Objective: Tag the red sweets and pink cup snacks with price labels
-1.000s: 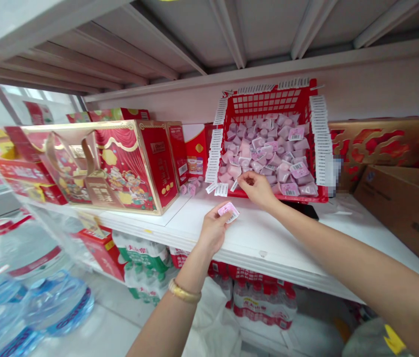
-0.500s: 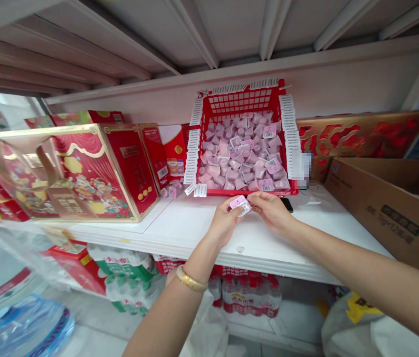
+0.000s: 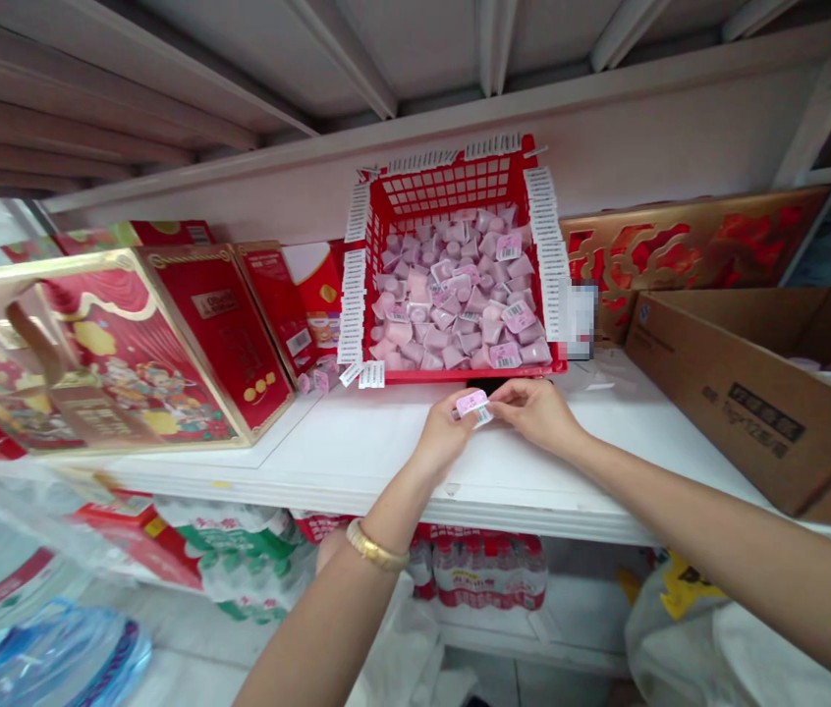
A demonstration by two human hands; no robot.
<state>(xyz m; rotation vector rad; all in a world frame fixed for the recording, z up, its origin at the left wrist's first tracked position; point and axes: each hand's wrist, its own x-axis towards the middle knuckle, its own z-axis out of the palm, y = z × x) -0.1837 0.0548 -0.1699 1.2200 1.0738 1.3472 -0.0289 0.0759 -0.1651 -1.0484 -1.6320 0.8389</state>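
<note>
My left hand [image 3: 446, 429] holds a small cup with a pink lid [image 3: 471, 401] above the white shelf [image 3: 371, 442]. A white barcode label [image 3: 484, 415] lies at the lid's lower right. The fingers of my right hand [image 3: 529, 410] are pinched at that label's edge. Behind both hands stands a red basket [image 3: 452, 187] with several pink and lilac cups [image 3: 452, 285] in it. Strips of white labels [image 3: 552, 255] line its rims. A dark object [image 3: 493, 384], partly hidden, lies between the basket and my right hand.
Red and gold gift boxes [image 3: 187, 353] stand at the left. An open cardboard box [image 3: 747, 403] is at the right, with a gold and red panel [image 3: 688, 245] behind it. Packs of bottles [image 3: 489, 571] sit on the level below. Metal beams run overhead.
The view has shifted, so the basket and boxes appear further left. My right fingers have come closer to the cup and now meet the label's edge.
</note>
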